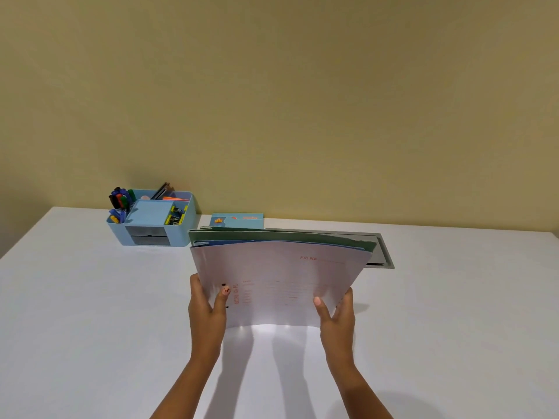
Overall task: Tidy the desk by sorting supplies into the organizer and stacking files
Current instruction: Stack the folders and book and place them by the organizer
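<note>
A: Nearest us, both hands are on the stack of files (281, 276). The left hand (205, 300) clasps its lower left corner, thumb across the pale pink cover.

B: And the right hand (337, 309) grips the lower right corner the same way, thumb in front, fingers behind.

A: The stack is tipped up on edge over the white desk (90, 313). Whether its bottom edge touches the desk, I cannot tell.

B: A blue file and a green file (272, 234) peek out at the stack's top.

A: Just behind the stack, a blue box (237, 220). Behind its right end, a grey hatch (382, 255) in the desk.

B: Further back, left of the stack, is the blue organizer (183, 235), holding markers (119, 198) and binder clips (175, 215).
</note>
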`<state>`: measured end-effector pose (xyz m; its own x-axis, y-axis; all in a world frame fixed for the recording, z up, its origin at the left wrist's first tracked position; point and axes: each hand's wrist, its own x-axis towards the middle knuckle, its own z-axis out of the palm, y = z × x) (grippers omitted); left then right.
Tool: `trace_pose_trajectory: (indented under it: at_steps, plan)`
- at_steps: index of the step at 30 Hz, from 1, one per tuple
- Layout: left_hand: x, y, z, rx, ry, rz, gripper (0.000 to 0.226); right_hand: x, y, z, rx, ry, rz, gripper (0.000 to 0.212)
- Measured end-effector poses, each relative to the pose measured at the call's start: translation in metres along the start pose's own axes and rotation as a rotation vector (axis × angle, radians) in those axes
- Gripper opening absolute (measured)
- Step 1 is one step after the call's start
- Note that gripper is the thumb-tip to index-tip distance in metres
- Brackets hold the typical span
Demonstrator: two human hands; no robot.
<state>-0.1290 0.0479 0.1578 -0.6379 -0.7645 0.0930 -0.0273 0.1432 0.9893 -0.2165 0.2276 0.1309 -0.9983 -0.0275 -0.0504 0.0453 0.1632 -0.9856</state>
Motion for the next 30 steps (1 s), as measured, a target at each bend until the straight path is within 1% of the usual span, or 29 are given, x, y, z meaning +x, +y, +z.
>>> trace_pose_trajectory:
  at_steps: [3,6,10,14,17,20,24,26,27,28,30]
  plan:
    - [0.002,-0.002,-0.002,-0.003,-0.002,-0.017,0.039,0.0,-0.002,0.003,0.004,0.003,-0.016,0.056]
    - [0.002,-0.004,-0.003,-0.008,0.009,-0.016,0.036,0.0,-0.002,0.004,0.007,-0.005,-0.019,0.054]
    - [0.002,-0.009,-0.006,0.014,-0.032,-0.026,0.037,-0.003,0.006,0.005,-0.03,-0.01,-0.017,0.053]
    - [0.004,-0.017,-0.01,0.058,-0.114,-0.112,0.04,-0.006,0.016,0.006,-0.084,-0.037,0.025,0.05]
    - [0.005,-0.018,-0.014,0.067,-0.13,-0.135,0.041,-0.004,0.019,0.005,-0.11,-0.044,0.025,0.052]
    - [0.008,-0.016,-0.019,0.056,-0.11,-0.135,0.033,-0.003,0.02,0.003,-0.1,-0.06,0.031,0.05]
    - [0.012,-0.016,-0.025,0.076,-0.082,-0.133,0.021,-0.009,0.021,-0.004,-0.077,-0.086,0.025,0.039]
    - [0.014,-0.015,-0.026,0.082,-0.069,-0.124,0.023,-0.014,0.022,-0.009,-0.078,-0.041,0.027,0.031]
    - [0.014,-0.013,-0.026,0.075,-0.067,-0.123,0.024,-0.016,0.024,-0.011,-0.067,0.013,0.039,0.031]
    - [0.015,-0.012,-0.025,0.055,-0.065,-0.126,0.026,-0.02,0.026,-0.013,-0.047,0.083,0.065,0.035]
    - [0.015,-0.007,-0.022,-0.011,-0.073,-0.147,0.026,-0.028,0.034,-0.015,0.025,0.223,0.145,0.051]
